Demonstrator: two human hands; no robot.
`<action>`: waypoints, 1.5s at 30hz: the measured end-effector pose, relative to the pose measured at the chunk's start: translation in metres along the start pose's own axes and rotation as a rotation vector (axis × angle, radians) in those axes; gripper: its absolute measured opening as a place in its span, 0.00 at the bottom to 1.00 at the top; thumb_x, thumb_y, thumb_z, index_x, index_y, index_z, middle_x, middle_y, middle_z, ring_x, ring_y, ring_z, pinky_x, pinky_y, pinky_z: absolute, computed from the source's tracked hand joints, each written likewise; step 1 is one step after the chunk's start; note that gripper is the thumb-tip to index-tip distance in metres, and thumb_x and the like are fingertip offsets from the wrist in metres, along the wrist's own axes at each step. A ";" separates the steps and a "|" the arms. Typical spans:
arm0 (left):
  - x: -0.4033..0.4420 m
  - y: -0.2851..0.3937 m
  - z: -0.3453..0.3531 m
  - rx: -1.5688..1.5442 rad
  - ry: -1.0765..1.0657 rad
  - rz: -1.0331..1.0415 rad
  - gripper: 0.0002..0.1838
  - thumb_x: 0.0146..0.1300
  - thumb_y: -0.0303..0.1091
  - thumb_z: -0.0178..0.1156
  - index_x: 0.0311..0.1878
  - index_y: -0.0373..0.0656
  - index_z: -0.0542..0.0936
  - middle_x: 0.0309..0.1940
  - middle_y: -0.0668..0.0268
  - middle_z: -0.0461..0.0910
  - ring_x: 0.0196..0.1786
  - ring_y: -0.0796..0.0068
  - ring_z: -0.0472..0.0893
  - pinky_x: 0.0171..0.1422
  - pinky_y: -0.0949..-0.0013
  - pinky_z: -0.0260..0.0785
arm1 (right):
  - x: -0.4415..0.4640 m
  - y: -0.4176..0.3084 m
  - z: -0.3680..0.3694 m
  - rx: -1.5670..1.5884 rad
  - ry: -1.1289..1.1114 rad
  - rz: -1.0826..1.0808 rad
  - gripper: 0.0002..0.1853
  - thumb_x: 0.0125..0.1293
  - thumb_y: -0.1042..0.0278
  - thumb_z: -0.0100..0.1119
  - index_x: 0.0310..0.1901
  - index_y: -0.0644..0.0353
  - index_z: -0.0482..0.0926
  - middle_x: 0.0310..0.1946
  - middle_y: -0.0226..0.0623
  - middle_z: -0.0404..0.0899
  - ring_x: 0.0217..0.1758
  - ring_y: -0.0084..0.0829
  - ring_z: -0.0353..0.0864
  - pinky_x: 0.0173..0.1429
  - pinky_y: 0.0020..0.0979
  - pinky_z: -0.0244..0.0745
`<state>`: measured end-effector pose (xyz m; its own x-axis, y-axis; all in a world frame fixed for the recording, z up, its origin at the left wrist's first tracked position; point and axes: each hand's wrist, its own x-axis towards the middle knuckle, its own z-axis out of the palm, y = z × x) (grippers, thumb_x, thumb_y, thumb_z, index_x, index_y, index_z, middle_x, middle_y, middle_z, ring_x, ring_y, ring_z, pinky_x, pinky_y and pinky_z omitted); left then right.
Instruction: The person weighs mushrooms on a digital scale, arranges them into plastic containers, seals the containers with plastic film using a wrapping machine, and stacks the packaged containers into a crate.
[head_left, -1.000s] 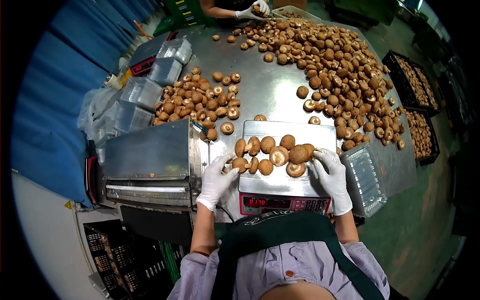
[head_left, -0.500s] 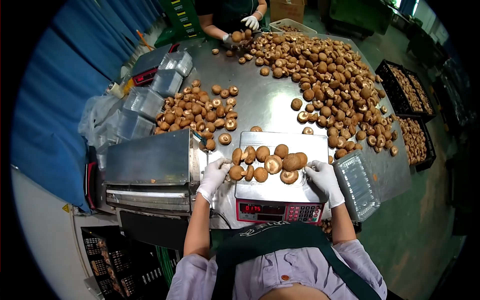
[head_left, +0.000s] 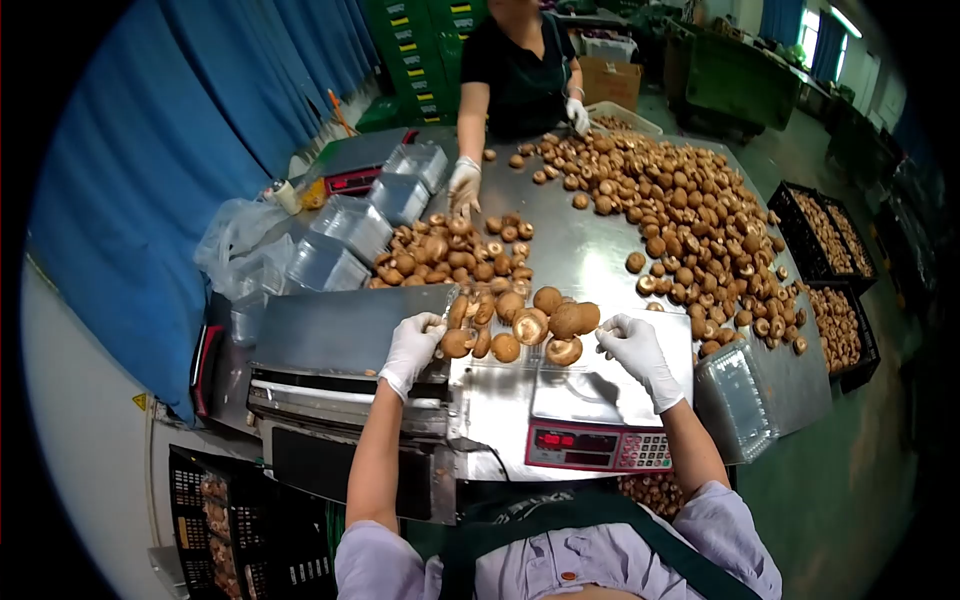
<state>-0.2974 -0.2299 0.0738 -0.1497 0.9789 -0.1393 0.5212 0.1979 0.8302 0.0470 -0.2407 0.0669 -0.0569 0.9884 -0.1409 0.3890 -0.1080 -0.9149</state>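
Note:
My left hand [head_left: 412,350] and my right hand [head_left: 640,360], both in white gloves, pinch opposite ends of a clear plastic tray [head_left: 513,367]. Several brown mushrooms [head_left: 530,325] lie in it, some cap up, some showing pale undersides. The see-through tray is hard to make out against the metal. It hangs above the left part of a digital scale [head_left: 600,398] and the gap beside it. Red digits glow on the scale's display [head_left: 575,442], too blurred to read surely. Left of the tray stands a metal-topped machine [head_left: 345,325], close to my left hand.
Loose mushrooms form a small pile [head_left: 450,250] and a large heap [head_left: 690,210]. Stacked clear trays [head_left: 350,230] line the left edge; another tray [head_left: 738,405] lies right of the scale. Across the table, a co-worker's gloved hand [head_left: 464,188] reaches to the small pile. Black crates [head_left: 840,335] stand right.
The tray of mushrooms has risen off the scale and shifted left relative to it, held by both hands. The display has changed from 0175. The co-worker's hand has moved to the small pile.

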 end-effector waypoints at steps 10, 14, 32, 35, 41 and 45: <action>0.025 -0.099 -0.189 0.072 0.032 -0.156 0.07 0.60 0.29 0.59 0.35 0.34 0.81 0.23 0.64 0.80 0.21 0.76 0.79 0.25 0.72 0.71 | 0.040 -0.092 0.204 -0.251 -0.104 -0.095 0.13 0.57 0.61 0.59 0.29 0.64 0.79 0.20 0.37 0.80 0.25 0.28 0.82 0.35 0.29 0.76; 0.042 -0.151 -0.243 0.166 0.034 -0.150 0.08 0.60 0.31 0.60 0.35 0.35 0.82 0.23 0.64 0.81 0.21 0.75 0.80 0.26 0.71 0.71 | 0.055 -0.094 0.275 -0.369 -0.124 -0.105 0.14 0.56 0.58 0.59 0.29 0.63 0.82 0.23 0.41 0.82 0.29 0.34 0.84 0.39 0.33 0.76; -0.028 -0.206 -0.321 1.169 -0.416 1.240 0.17 0.52 0.31 0.60 0.47 0.55 0.79 0.53 0.68 0.76 0.43 0.65 0.79 0.39 0.65 0.72 | -0.048 -0.115 0.262 -1.071 -0.432 -0.985 0.16 0.65 0.66 0.51 0.53 0.58 0.75 0.42 0.44 0.76 0.38 0.43 0.79 0.40 0.41 0.79; -0.025 -0.201 -0.324 0.889 -0.508 0.928 0.10 0.55 0.33 0.57 0.41 0.50 0.80 0.45 0.63 0.78 0.39 0.63 0.78 0.40 0.64 0.72 | -0.049 -0.097 0.261 -0.883 -0.402 -0.727 0.14 0.64 0.65 0.53 0.50 0.58 0.76 0.36 0.42 0.76 0.38 0.43 0.79 0.40 0.39 0.76; -0.089 -0.172 -0.378 -0.163 -0.874 -0.085 0.03 0.54 0.27 0.54 0.29 0.38 0.72 0.29 0.65 0.70 0.38 0.71 0.81 0.38 0.65 0.74 | -0.148 -0.153 0.224 -0.474 -0.364 -0.170 0.06 0.66 0.68 0.56 0.38 0.60 0.78 0.30 0.39 0.82 0.34 0.39 0.83 0.39 0.33 0.77; -0.101 -0.131 -0.438 -0.506 -0.551 0.412 0.12 0.45 0.31 0.60 0.28 0.34 0.68 0.27 0.64 0.65 0.39 0.53 0.82 0.38 0.63 0.78 | -0.175 -0.230 0.186 -0.022 -0.305 -0.378 0.04 0.65 0.75 0.56 0.33 0.64 0.77 0.31 0.36 0.83 0.22 0.20 0.80 0.26 0.22 0.74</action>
<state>-0.7187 -0.3771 0.2158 0.4675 0.8791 0.0925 -0.0136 -0.0975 0.9951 -0.2038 -0.4088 0.2319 -0.4637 0.8812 0.0922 0.3086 0.2581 -0.9155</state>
